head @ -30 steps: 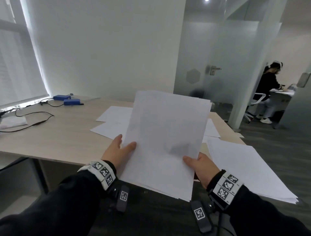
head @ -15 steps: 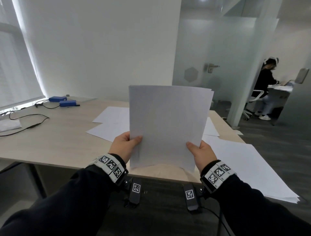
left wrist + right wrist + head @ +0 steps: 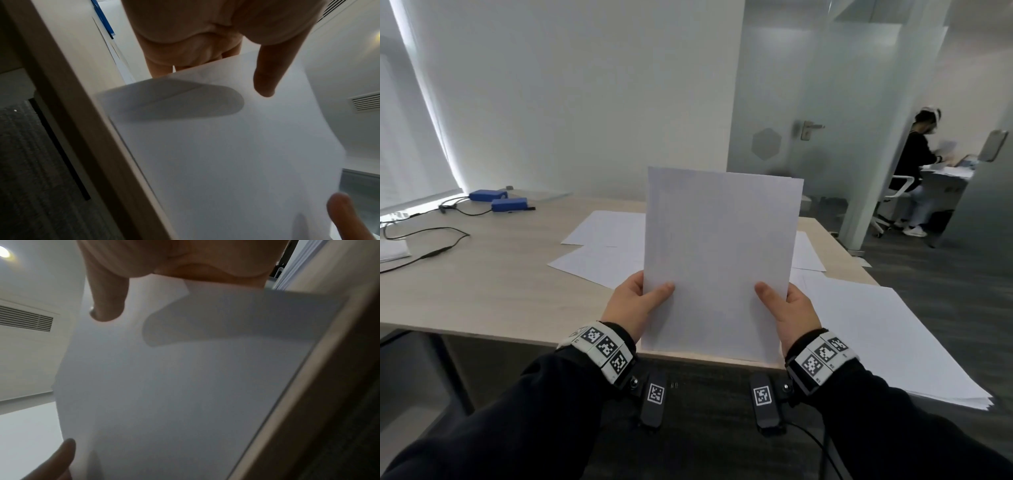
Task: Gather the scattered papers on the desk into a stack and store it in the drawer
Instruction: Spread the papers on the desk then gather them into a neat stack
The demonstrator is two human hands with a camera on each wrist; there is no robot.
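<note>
Both hands pinch one upright paper stack (image 3: 720, 263) (left hand (image 3: 631, 308), right hand (image 3: 789, 313)), its bottom edge at the desk's (image 3: 482, 291) near edge; loose sheets (image 3: 606, 246) lie beyond.

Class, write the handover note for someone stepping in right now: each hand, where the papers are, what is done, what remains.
Left hand and right hand each grip a side of the stack, held upright with its bottom edge at the desk's near edge.
Loose sheets lie flat behind the stack, and a larger pile overhangs the right corner.
Done: some papers gathered.
Left: collect the remaining sheets, then store everything in the drawer, which is not in view.
</note>
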